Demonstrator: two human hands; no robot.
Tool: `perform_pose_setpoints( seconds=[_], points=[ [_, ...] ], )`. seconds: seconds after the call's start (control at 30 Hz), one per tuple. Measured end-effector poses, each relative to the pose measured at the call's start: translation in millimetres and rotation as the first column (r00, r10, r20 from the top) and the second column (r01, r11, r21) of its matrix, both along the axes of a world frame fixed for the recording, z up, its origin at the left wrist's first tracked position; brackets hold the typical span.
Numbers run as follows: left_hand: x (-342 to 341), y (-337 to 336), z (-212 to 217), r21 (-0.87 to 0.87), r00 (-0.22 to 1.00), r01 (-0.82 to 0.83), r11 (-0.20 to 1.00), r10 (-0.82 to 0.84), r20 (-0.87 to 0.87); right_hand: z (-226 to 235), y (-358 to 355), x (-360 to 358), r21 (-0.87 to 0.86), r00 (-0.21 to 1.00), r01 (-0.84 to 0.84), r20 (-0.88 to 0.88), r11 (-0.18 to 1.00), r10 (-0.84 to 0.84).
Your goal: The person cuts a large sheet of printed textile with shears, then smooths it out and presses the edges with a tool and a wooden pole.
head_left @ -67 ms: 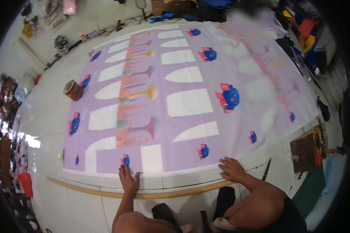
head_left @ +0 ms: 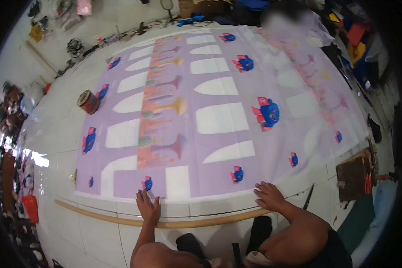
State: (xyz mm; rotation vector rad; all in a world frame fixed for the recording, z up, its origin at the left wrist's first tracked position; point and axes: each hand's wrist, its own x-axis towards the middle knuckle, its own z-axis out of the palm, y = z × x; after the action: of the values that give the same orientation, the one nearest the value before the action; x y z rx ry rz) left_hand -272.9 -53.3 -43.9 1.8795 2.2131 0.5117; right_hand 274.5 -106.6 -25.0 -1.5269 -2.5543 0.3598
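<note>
A large, thin purple cloth (head_left: 174, 181) with white cut-out-like shapes, an orange band and small blue-and-pink figures lies spread on the tiled floor. My left hand (head_left: 148, 207) is at its near edge, fingers stretched forward and thumb apart; a small crease of cloth shows between thumb and fingers. Further right, my right hand (head_left: 270, 196) rests palm down with spread fingers, fingertips at the near edge of the cloth. A long wooden stick (head_left: 187, 222) lies on the floor, passing under both arms. On the right half, the cloth looks doubled and sheer.
A rusty can (head_left: 88, 102) stands at the left edge of the cloth. To the right lie a brown board (head_left: 355, 177) and a dark, narrow blade-like piece (head_left: 308, 196). A blurred person (head_left: 290, 24) is at the far right. Cluttered goods line the walls.
The whole view has shifted slightly, so the cloth and can sit a little further right in the picture. A small crease now shows by my left thumb. My right hand keeps its pose.
</note>
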Motion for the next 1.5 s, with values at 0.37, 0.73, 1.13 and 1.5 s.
perform_pose_setpoints(
  seconds=[0.37,0.73,1.13,1.5],
  points=[
    [-128.6,-90.1,-15.2,-0.273,0.376,-0.835,0.477,0.858,0.350,5.4,12.4,-16.4,0.059,0.995,-0.016,-0.093,0.998,0.021],
    [-101.7,-20.4,142.8,0.264,0.543,-0.715,0.647,0.277,0.793,25.5,32.8,-10.1,-0.303,0.998,-0.057,-0.004,0.951,0.059],
    [41.4,246.1,132.9,0.345,0.815,-0.180,0.921,-0.057,0.577,23.5,36.7,-12.0,-0.461,0.988,0.020,0.145,0.887,0.054],
    [94.0,308.8,20.8,0.130,0.870,-0.020,0.991,-0.047,0.491,32.9,30.1,-11.7,-0.349,0.999,-0.014,0.025,0.937,0.025]
  ],
)
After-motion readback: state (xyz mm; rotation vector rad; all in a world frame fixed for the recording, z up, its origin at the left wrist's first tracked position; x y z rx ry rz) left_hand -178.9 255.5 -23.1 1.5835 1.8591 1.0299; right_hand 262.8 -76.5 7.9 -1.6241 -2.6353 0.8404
